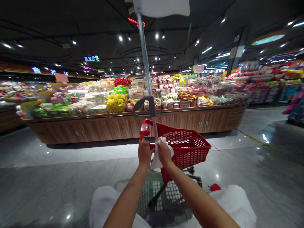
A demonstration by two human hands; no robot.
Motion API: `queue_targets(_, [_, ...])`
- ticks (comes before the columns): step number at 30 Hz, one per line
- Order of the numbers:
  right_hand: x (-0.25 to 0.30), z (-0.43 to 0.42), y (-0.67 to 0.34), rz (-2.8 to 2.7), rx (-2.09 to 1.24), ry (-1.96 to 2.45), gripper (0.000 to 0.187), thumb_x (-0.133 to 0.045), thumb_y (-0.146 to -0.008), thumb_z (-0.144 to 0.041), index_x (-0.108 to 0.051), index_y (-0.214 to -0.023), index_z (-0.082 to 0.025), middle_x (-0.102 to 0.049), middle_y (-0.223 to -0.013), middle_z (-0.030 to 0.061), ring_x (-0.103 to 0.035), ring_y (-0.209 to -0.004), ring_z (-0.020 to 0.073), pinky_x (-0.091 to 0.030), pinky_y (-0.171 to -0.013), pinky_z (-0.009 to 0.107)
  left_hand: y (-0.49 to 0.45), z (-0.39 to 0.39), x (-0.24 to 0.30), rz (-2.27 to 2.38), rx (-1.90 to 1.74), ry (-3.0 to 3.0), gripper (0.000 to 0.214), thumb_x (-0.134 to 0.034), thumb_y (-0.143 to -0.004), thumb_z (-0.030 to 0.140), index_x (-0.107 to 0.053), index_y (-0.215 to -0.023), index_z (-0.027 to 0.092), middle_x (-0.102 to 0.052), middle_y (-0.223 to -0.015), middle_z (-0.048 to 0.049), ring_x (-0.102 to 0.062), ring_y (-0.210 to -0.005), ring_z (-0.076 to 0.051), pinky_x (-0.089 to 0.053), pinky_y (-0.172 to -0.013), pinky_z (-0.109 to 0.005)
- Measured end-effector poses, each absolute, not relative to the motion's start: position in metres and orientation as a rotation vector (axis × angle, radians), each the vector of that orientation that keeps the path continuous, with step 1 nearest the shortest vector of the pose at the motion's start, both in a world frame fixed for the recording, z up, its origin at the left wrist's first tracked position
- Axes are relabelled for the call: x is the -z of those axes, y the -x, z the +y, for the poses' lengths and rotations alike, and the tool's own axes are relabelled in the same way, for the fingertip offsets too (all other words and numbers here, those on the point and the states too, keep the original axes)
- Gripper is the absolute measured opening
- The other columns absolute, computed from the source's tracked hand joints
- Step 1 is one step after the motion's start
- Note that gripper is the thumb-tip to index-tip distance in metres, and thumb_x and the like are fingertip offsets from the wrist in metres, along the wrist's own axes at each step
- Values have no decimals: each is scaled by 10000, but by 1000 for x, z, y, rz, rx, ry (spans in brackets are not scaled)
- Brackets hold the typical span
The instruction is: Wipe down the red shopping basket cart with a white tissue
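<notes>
A red plastic shopping cart [190, 155] stands in front of me, turned so its basket points right. My left hand [144, 152] is closed around the red cart handle [142, 134] at its near end. Close beside it, my right hand [164, 153] is closed on a white cloth or tissue [156, 163], pressed against the lower part of a metal pole [145, 57]. The pole rises from the cart and bears a grey loop handle [148, 107] partway up. At its top is a white board [163, 8], cut off by the frame edge.
Beyond the cart runs a long wood-panelled display counter [95, 128] heaped with packaged goods. More stocked shelves [261, 82] stand at the right. Grey shiny floor [71, 177] surrounds the cart. A small red object [215, 187] shows low on the right, beside my white-clothed leg [235, 202].
</notes>
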State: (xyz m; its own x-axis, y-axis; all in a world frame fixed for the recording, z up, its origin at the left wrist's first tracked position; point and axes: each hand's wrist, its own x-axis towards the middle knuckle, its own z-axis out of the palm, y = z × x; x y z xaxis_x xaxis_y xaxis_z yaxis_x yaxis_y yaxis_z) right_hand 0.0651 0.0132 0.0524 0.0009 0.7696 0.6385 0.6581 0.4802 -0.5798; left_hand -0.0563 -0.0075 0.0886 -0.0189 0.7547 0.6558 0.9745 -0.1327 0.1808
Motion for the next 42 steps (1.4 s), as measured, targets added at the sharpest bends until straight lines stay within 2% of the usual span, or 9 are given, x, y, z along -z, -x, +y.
queue_targets(4, [-70,4,-77,-1595,-215,1308,455,-219,-985,-327,-621,-1121,-163,-689,-1054,101,-634,-994,205,-460,-893,332,29,-23,-85,-1798,980,1913,237,-664,-779,247,-604,-981,140,-632,-1080,-150,-466,-1252,-302,-405,-1038,-463])
queue_targets(10, [-52,-35,-100,-1456,-258,1206,508,-270,-983,-377,-369,-1428,-152,-509,-1379,135,-513,-1236,239,-467,-946,374,2,-55,-80,-1549,1084,2057,300,-519,-833,184,-558,-1131,163,-631,-1125,-128,-493,-1228,-295,-408,-1047,-494])
queue_targets(15, [-54,-59,-115,-1795,-107,850,478,-328,-975,-265,-344,-1449,-206,-489,-1406,84,-451,-1296,212,-384,-1063,401,46,-48,-108,-1295,1307,2288,360,-371,-892,157,-499,-1225,209,-635,-1169,-74,-587,-1107,-179,-493,-969,-343])
queue_targets(19, [-82,-55,-108,-1891,41,1034,432,-353,-966,-264,-447,-1383,-199,-449,-1437,94,-363,-1353,239,-303,-1103,460,97,8,-144,-1502,1142,2120,358,-420,-899,269,-543,-1223,176,-551,-1326,-117,-429,-1301,-274,-344,-1091,-496])
queue_targets(25, [-110,-51,-84,-1880,47,1400,366,-326,-956,-208,-644,-1121,-138,-692,-1073,125,-628,-1007,230,-449,-919,378,97,51,-119,-1641,879,2335,427,-273,-936,224,-571,-1241,186,-553,-1347,-96,-439,-1299,-237,-302,-1102,-526])
queue_targets(32, [-99,-56,-80,-1936,301,1254,374,-375,-947,-251,-559,-1257,-152,-619,-1241,133,-571,-1126,233,-443,-931,371,67,8,-107,-1666,983,2161,408,-301,-941,222,-590,-1226,184,-573,-1325,-97,-477,-1263,-236,-314,-1094,-512])
queue_targets(36, [-96,-66,-120,-1974,444,1233,383,-421,-935,-329,-562,-1259,-182,-614,-1242,127,-574,-1079,250,-408,-928,392,65,-13,-132,-1570,849,2268,365,-381,-945,354,-664,-1119,204,-659,-1200,-87,-578,-1128,-225,-363,-1051,-435])
queue_targets(39, [-98,-70,-154,-1949,439,1356,361,-400,-942,-350,-610,-1194,-200,-679,-1082,106,-614,-932,220,-409,-853,344,73,-10,-151,-1452,690,2480,390,-350,-957,360,-708,-1014,217,-716,-1061,-64,-627,-995,-193,-396,-998,-370])
queue_targets(42, [-99,-62,-176,-1776,412,1627,375,-350,-959,-325,-693,-985,-177,-696,-783,92,-619,-714,195,-406,-730,314,71,-2,-155,-1470,611,2548,374,-352,-954,366,-638,-1168,252,-671,-1184,-30,-586,-1098,-181,-393,-988,-326])
